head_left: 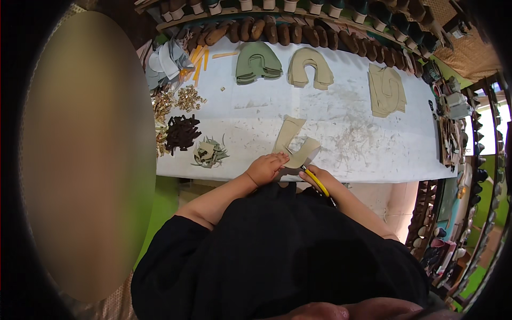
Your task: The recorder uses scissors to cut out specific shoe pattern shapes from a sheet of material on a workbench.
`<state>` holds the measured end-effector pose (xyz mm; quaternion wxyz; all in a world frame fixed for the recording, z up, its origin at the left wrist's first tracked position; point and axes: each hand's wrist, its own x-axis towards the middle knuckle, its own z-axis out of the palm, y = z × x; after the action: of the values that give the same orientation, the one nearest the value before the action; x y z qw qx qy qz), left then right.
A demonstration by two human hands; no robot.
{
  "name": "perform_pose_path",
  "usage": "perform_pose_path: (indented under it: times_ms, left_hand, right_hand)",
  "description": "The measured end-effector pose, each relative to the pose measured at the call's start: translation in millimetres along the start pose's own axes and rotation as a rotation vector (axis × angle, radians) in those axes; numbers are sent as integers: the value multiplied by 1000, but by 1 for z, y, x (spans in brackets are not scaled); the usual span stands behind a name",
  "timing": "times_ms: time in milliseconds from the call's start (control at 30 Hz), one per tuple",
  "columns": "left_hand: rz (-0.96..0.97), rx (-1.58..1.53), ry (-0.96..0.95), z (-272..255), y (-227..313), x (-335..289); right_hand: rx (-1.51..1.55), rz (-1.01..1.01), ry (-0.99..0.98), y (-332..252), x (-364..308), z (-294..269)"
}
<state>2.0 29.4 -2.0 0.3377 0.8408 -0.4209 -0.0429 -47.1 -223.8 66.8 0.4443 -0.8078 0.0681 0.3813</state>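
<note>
One beige, flat, curved piece (305, 152), head view: at near edge of white-topped table (250, 128). Left hand (268, 166): fingers together atop the piece; grip underneath cannot be told. Right hand (323, 175): fingers clamped on yellow-handled tool (319, 184). Beyond: stacked green U-shaped pieces (247, 61).

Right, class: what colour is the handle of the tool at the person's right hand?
Mostly yellow; the handle shows best in the head view.
</note>
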Motion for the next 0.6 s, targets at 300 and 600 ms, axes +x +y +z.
perform_pose_path:
  times_ms: [300,600]
  left_hand:
    - [17,-25,10,-2,0,-1]
    - [7,-23,14,1,-1,-3]
  right_hand:
    - [-122,-12,20,-6,0,-3]
    - [-263,-36,141,3,2,14]
